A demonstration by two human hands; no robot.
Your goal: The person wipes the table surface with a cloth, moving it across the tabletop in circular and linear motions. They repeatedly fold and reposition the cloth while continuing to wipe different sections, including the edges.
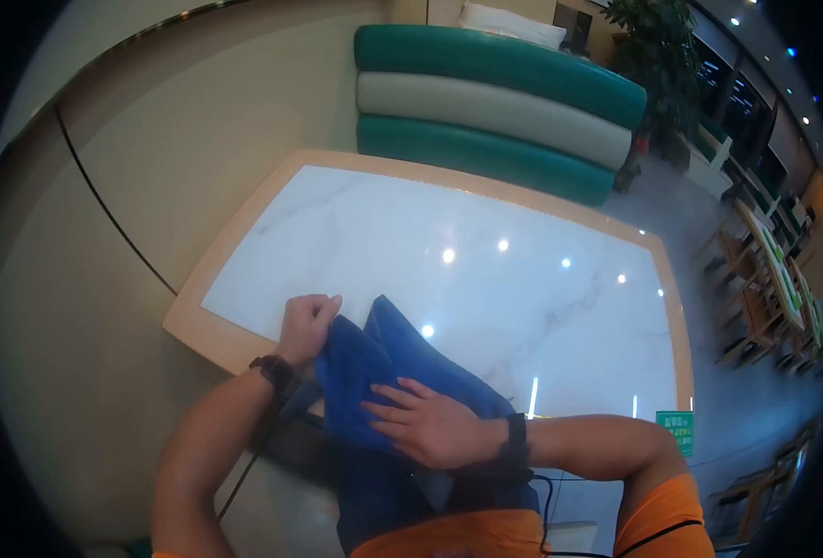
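A blue cloth [360, 367] hangs over the near edge of the table [235, 349], with two pointed corners standing up on the white marbled top. My left hand [306, 327] is closed around the cloth's upper left edge. Spread flat on the middle of the cloth lies my right hand [438, 426], its fingers apart and pointing left. Each wrist wears a black band. The lower part of the cloth merges with dark fabric near my lap and is hard to tell apart.
Behind the table stands a green and white padded bench [495, 107]. A beige wall [105, 325] runs along the left. A green sign [675, 432] is at the table's near right corner. Wooden chairs [756, 316] and a leafy plant [653, 65] stand to the right.
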